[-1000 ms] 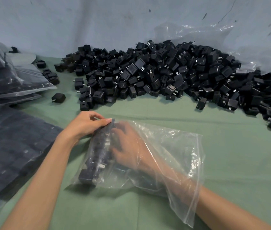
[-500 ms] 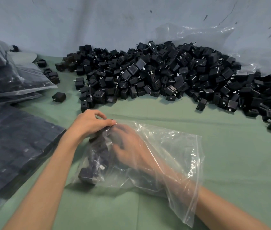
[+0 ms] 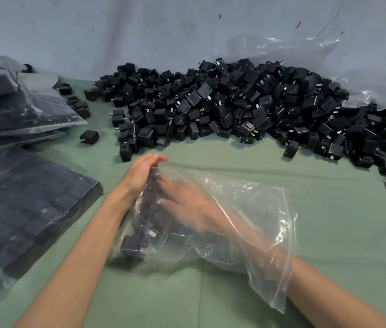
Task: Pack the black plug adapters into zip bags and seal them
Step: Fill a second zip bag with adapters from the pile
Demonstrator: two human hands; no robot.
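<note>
A clear zip bag (image 3: 253,216) lies on the green cloth in front of me, its open zip mouth toward the lower right. Several black plug adapters (image 3: 140,235) sit in a row along its closed left end. My right hand (image 3: 187,204) is deep inside the bag with its fingers spread and fairly straight against the adapters; it is blurred. My left hand (image 3: 140,174) rests outside on the bag's left end, fingers extended over the top of the row. A large heap of loose black adapters (image 3: 234,107) lies beyond.
Filled, sealed bags of adapters lie at the left, one flat (image 3: 21,209) and others stacked (image 3: 10,107) behind it. A single adapter (image 3: 89,137) lies loose near them. Crumpled clear plastic (image 3: 305,58) rests against the blue wall behind the heap. Green cloth (image 3: 329,209) covers the table.
My left hand has shifted slightly up along the bag's end and its fingers have straightened. My right hand inside the bag has moved, its fingers spreading over the adapters.
</note>
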